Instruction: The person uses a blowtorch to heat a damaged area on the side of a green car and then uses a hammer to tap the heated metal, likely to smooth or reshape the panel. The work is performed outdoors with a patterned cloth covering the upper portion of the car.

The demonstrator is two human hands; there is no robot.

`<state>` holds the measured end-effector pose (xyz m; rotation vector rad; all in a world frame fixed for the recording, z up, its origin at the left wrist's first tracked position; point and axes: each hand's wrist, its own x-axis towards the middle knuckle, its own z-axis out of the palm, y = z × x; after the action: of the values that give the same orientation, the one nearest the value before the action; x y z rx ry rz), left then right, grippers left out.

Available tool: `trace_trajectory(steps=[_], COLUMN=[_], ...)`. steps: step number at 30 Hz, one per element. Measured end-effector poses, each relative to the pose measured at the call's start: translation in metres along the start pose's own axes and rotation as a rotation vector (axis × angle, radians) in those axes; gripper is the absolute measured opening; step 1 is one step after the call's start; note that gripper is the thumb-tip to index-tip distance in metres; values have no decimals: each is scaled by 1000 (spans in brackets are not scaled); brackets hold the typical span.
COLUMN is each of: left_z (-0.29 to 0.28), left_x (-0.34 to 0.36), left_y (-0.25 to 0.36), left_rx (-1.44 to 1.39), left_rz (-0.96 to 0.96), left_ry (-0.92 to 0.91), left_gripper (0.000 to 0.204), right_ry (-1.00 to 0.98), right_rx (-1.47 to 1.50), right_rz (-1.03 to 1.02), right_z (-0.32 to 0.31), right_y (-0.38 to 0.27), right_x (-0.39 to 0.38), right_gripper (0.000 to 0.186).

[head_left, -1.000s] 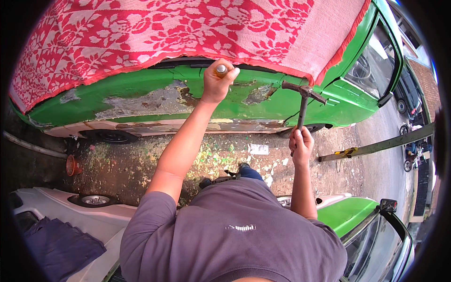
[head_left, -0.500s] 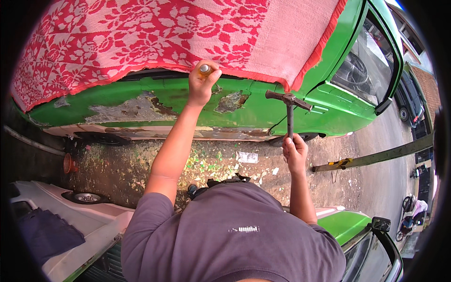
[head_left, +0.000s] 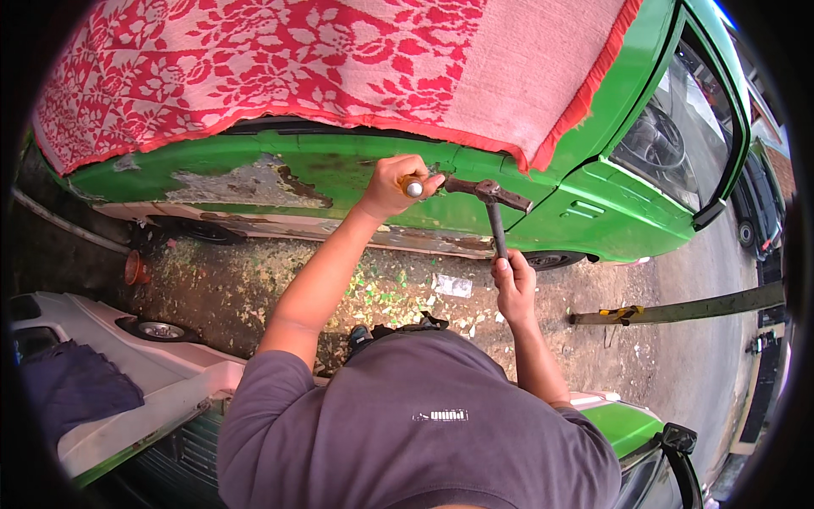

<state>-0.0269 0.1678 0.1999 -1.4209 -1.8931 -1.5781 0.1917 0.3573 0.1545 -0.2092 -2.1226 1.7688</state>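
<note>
Right hand (head_left: 515, 282): fingers wrapped round the shaft of a dark, worn metal hammer (head_left: 496, 227). Left hand (head_left: 392, 188) fisted on an amber-handled, metal-capped tool (head_left: 414, 187), hammer head just beside. Beyond, green metal vehicle side (head_left: 458, 214): grey patches (head_left: 246, 182) bared, much paint left. From here tool's working end hidden, perhaps against metal; red-and-pink floral cloth (head_left: 297, 68) covers upper body

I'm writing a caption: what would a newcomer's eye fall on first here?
Probably the red-and-pink floral cloth, draped over the green vehicle across the top of the picture. Next, perhaps, the hammer in the right grip, just right of centre, its head close to the left grip, which holds a tool with an amber handle. Then the bare grey patch on the vehicle's side, left of both grips.
</note>
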Motion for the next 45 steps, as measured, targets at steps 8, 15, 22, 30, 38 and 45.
trace_trajectory(steps=[8,15,22,30,38,45], left_z=[39,52,55,55,56,55], left_x=[1,4,6,6,7,4], left_y=[-2,-10,-11,-15,-18,-22], left_rx=[207,231,270,252,268,257], left_rz=[163,238,253,236,200,201], left_ry=[68,42,26,13,32,58], left_gripper=[25,24,27,24,24,25], right_ry=[188,283,278,224,249,214], right_rx=[-458,-244,-5,-149,-43,96], right_rz=[-370,-369,-246,-209,-189,-146], right_z=[-4,-12,-22,-22,-26,-30], right_y=[-20,-1,5,7,18,5], right_x=[-25,-40,-42,-34,-28,-18], right_gripper=[22,26,22,23,20,32])
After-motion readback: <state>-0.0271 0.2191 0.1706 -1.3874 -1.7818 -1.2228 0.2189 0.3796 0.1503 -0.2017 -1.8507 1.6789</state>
